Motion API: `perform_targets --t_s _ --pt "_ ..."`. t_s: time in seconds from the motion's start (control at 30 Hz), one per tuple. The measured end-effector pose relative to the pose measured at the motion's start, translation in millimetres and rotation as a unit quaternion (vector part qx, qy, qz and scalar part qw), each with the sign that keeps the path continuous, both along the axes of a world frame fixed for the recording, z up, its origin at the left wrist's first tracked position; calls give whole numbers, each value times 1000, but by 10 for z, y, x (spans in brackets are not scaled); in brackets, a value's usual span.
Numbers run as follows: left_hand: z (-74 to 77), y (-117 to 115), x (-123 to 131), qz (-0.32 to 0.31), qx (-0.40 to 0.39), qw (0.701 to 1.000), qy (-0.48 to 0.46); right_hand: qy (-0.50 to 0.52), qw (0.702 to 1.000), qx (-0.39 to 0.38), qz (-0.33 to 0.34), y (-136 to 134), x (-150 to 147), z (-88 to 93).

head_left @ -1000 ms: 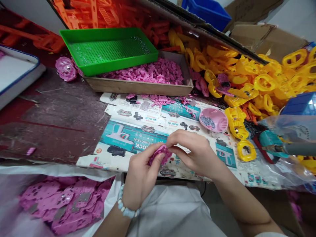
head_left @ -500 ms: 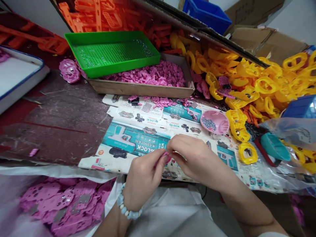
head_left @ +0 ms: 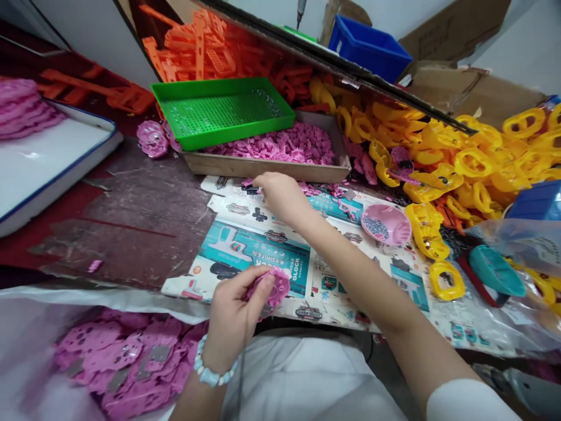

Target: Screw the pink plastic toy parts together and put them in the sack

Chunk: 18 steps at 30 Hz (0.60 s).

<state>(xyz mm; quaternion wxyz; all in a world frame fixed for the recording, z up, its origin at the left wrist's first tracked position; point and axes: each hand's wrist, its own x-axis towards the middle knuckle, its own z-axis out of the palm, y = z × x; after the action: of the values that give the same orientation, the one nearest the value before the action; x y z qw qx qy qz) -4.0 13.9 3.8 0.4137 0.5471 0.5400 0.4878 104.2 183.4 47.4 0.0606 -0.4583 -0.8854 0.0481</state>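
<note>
The left hand [head_left: 232,313] firmly gripped a round pink plastic part [head_left: 275,287], while the right hand [head_left: 280,196], its grip unclear, bunched over small pink plastic pieces [head_left: 315,189].

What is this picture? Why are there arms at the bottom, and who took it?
This picture comes from a small camera worn on a person's head, so you see what that person sees when looking down. The arms are their own.

Their left hand holds a round pink plastic piece. Their right hand reaches across a printed sheet toward some small pink pieces.

Behind the sheet, a wooden tray is heaped with pink parts, and a green tray sits beside them. On the right lies a big pile of yellow plastic parts.
</note>
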Motion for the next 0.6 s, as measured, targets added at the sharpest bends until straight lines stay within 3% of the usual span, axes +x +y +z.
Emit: perform_targets --t_s 0.1,0.23,0.33,0.43,0.5,0.6 --pt "5 -43 -22 16 -30 999 -12 -11 999 7 33 139 -295 -185" --pt "-22 -58 -48 84 -77 990 -85 -2 1000 21 15 105 -367 -178" --pt "-107 -23 -57 145 -93 972 -158 50 998 18 -16 -97 -154 -114" --pt "-202 33 -46 178 -105 955 -211 162 981 -95 -51 -481 215 -112" --pt "-228 70 -19 175 -121 950 -229 169 974 -129 -74 -787 480 -148" --pt "-208 103 57 139 -154 938 -276 153 977 -77 -129 -1178 811 -215"
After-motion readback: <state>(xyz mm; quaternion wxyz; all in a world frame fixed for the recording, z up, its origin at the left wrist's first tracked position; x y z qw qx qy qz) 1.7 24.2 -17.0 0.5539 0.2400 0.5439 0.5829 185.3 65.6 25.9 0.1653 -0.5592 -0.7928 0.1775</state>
